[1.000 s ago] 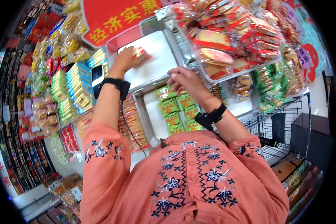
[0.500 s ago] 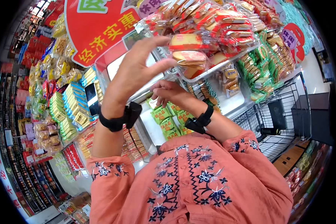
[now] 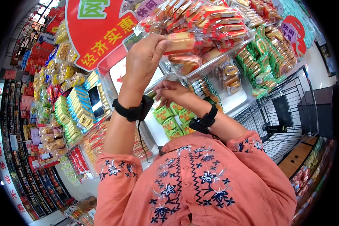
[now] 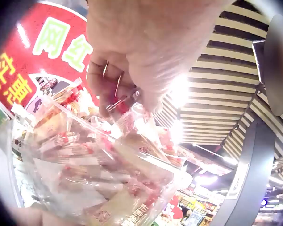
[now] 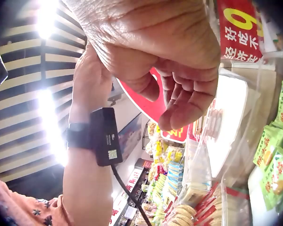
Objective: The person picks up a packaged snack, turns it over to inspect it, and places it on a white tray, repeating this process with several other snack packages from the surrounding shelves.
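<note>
My left hand (image 3: 145,54) reaches over the clear bin (image 3: 214,58) and pinches the end of a wrapped biscuit packet (image 3: 181,42) with red and clear film. In the left wrist view, curled fingers (image 4: 114,89) and the thumb meet at the crinkled wrapper (image 4: 139,117), just above the heaped packets. Lower down, my right hand (image 3: 173,92) hangs loosely curled with nothing in it, over the green packets (image 3: 169,120). Behind my left forearm, a white-bottomed tray (image 3: 154,77) has a bit of red packet showing at its left side.
Left of the tray are blue and green biscuit packs (image 3: 77,105) with a phone (image 3: 96,101) lying on them. A red sign (image 3: 101,30) stands behind. At the right are green-wrapped biscuits (image 3: 261,60) and a wire shopping cart (image 3: 282,116).
My left hand has left the small red packet in the white-bottomed tray, swung right to the heaped bin and taken hold of another packet. The right hand has shifted slightly left and stays loose.
</note>
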